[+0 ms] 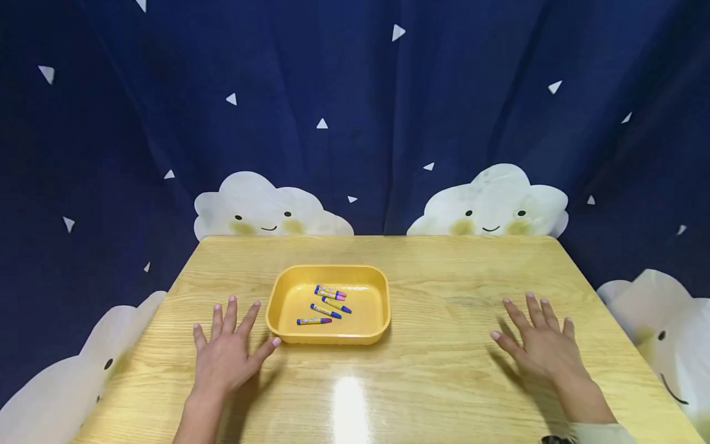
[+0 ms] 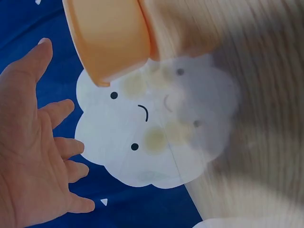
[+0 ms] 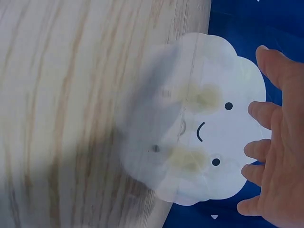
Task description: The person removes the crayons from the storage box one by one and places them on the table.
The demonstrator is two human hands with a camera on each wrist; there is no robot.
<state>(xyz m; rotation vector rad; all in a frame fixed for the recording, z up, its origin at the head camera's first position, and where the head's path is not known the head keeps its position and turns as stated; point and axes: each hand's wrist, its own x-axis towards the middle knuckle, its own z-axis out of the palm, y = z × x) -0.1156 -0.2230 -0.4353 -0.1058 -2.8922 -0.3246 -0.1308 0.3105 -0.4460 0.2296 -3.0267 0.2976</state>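
Note:
A yellow tray [image 1: 366,338] sits on the wooden table, left of its middle. Several crayons lie loose inside it; one with a purple tip [image 1: 314,321] is nearest the front, beside a blue-tipped crayon [image 1: 325,311]. My left hand [image 1: 224,357] is spread just left of the tray, its thumb tip by the tray's front left corner; whether they touch I cannot tell. In the left wrist view the same hand [image 2: 33,156] holds nothing. Over the table's right side, my right hand [image 1: 546,348] has its fingers spread, with nothing in it, far from the tray.
The wooden table [image 1: 444,394] runs back to a dark blue curtain [image 1: 355,92] with white triangles. Cloud cutouts with faces, such as the left rear cloud [image 1: 261,206], stand around the table's edges. A sleeve [image 1: 601,433] covers the right wrist.

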